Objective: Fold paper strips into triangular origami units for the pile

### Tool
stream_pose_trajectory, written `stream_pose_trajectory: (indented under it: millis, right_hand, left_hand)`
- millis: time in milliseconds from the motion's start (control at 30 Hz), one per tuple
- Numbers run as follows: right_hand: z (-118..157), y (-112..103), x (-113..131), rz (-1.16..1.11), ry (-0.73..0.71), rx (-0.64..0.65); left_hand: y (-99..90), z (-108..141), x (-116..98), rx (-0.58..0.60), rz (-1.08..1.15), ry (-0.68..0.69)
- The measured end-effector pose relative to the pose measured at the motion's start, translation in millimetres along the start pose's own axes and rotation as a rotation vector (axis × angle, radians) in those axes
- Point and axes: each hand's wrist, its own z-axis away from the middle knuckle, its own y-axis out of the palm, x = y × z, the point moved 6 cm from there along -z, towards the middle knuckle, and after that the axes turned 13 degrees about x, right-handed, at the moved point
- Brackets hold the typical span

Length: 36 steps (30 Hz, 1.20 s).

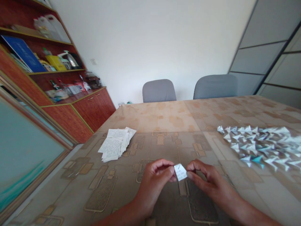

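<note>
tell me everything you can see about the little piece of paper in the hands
The small piece of paper is white, roughly four-sided with slanting edges, and looks folded. Faint dark marks, too small to read, run across its face, with a bolder stroke near the top. It is tilted, its marked face toward the camera, in front of the patterned tablecloth. The left hand pinches its left edge; the right hand's fingertips meet its lower right corner.
</note>
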Motion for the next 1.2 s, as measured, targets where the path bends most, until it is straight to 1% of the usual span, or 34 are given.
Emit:
stream_pose_trajectory:
  millis: [200,300,367,433,467,533,600,700,767,867,933,967,1067,1200]
  right_hand:
    - [1,3,8,0.06,-0.01,0.017]
    - [1,1,12,0.127,-0.047,-0.001]
    - [2,-4,17,0.212,-0.105,-0.055]
    - [4,-8,24,0.336,-0.198,-0.104]
    - [4,-8,28,0.405,-0.249,-0.108]
    - [5,-3,33,0.53,-0.326,-0.074]
    - [5,4,34,0.614,-0.368,-0.035]
    - [5,11,31,0.641,-0.403,-0.053]
    - [5,15,25,0.631,-0.405,-0.053]
    - [4,20,16,0.615,-0.383,-0.012]
    - [3,21,11,0.607,-0.353,0.032]
    - [2,22,10,0.607,-0.34,0.051]
    - [1,21,9,0.613,-0.314,0.094]
    - [-1,21,10,0.606,-0.305,0.129]
  left_hand:
    - [0.3,-2,-4,0.04,-0.12,0.058]
    - [-2.0,-5,0,0.027,-0.123,0.049]
    - [-5.0,-6,3,-0.004,-0.09,0.028]
    - [-8.0,-7,6,-0.039,-0.061,0.022]
    - [-8.8,-8,7,-0.047,-0.058,0.023]
    - [-8.3,-9,11,-0.032,-0.082,0.021]
    - [-6.1,-10,16,0.006,-0.139,0.022]
    - [-2.4,-11,22,0.065,-0.268,0.036]
    - [0.3,-10,23,0.11,-0.413,0.04]
    - [4.7,-7,18,0.155,-0.817,0.085]
    - [8.9,-3,11,0.183,-1.071,0.16]
    - [10.9,-1,8,0.201,-1.154,0.201]
    - [15.7,5,2,0.287,-1.267,0.286]
    - [17.5,9,4,0.361,-1.325,0.297]
